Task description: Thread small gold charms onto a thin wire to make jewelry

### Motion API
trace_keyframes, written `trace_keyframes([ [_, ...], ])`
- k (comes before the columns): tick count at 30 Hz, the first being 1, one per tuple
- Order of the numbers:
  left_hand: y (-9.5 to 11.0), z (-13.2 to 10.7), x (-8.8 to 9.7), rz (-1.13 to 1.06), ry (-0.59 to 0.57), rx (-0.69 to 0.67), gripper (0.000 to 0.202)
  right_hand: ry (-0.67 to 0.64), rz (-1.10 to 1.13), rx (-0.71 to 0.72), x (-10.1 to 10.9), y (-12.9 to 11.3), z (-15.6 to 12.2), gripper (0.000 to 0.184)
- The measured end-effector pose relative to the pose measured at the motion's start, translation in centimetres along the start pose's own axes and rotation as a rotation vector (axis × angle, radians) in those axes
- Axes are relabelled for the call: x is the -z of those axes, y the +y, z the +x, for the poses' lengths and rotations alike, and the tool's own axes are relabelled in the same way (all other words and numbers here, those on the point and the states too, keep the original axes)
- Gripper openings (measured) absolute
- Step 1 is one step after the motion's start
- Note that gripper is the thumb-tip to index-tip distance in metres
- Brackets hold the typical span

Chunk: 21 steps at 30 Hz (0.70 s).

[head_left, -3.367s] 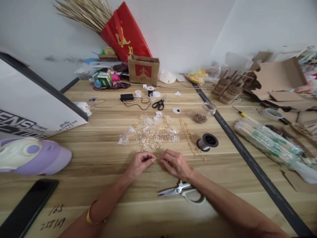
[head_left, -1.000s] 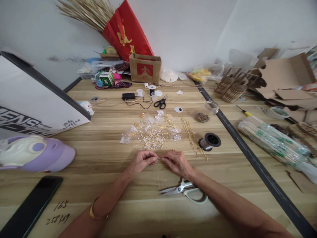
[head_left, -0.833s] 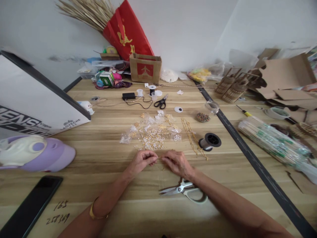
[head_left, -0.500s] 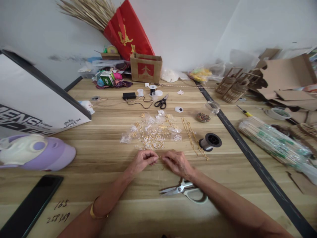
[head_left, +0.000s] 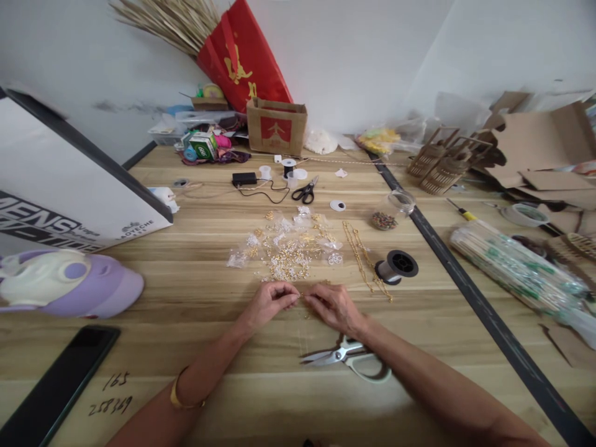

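Observation:
At the middle of the table, my left hand (head_left: 275, 299) and my right hand (head_left: 333, 306) pinch close together, fingertips almost touching. Between them is a tiny gold-coloured piece (head_left: 302, 295), too small to name; thin clear thread seems to trail down from it. Just beyond my fingers lies a spread of small gold and clear beads (head_left: 287, 264) with little plastic bags among them. A pair of scissors (head_left: 342, 354) with pale handles rests below my right wrist, blades partly apart. To the right are a gold chain (head_left: 361, 257) and a wire spool (head_left: 397, 267).
Black scissors (head_left: 305, 191), a black adapter (head_left: 244, 179) and a jar of coloured beads (head_left: 384, 218) stand farther back. A phone (head_left: 65, 379) and a purple-and-cream object (head_left: 100, 285) lie left, by a large white box (head_left: 69, 186). Wrapped sticks (head_left: 512, 267) lie right.
Both hands keep the same pinch at nearly the same spot. The whole view has shifted very slightly.

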State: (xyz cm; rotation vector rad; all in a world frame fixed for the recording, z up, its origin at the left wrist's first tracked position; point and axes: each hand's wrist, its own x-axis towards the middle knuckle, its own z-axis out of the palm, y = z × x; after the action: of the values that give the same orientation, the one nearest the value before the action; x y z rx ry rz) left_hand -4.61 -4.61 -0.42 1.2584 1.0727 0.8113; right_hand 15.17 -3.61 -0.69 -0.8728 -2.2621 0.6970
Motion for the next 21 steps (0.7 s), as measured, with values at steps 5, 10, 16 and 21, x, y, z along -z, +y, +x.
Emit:
trace_keyframes([
  [5, -0.06, -0.07, -0.23, 0.027, 0.008, -0.028, 0.02, -0.02, 0.02, -0.007, -0.06, 0.14, -0.03, 0.019],
  [10, 0.15, -0.15, -0.52, 0.074, 0.026, -0.047, 0.017, -0.028, 0.035, -0.025, -0.21, 0.35, -0.14, 0.019],
  [16, 0.33, -0.17, -0.63, 0.094, 0.029, -0.039, 0.017, -0.033, 0.053, -0.031, -0.15, 0.21, -0.04, 0.019],
  [21, 0.04, -0.15, -0.57, 0.114, 0.027, -0.046, 0.016, -0.016, 0.079, -0.022, -0.16, 0.12, 0.04, 0.016],
])
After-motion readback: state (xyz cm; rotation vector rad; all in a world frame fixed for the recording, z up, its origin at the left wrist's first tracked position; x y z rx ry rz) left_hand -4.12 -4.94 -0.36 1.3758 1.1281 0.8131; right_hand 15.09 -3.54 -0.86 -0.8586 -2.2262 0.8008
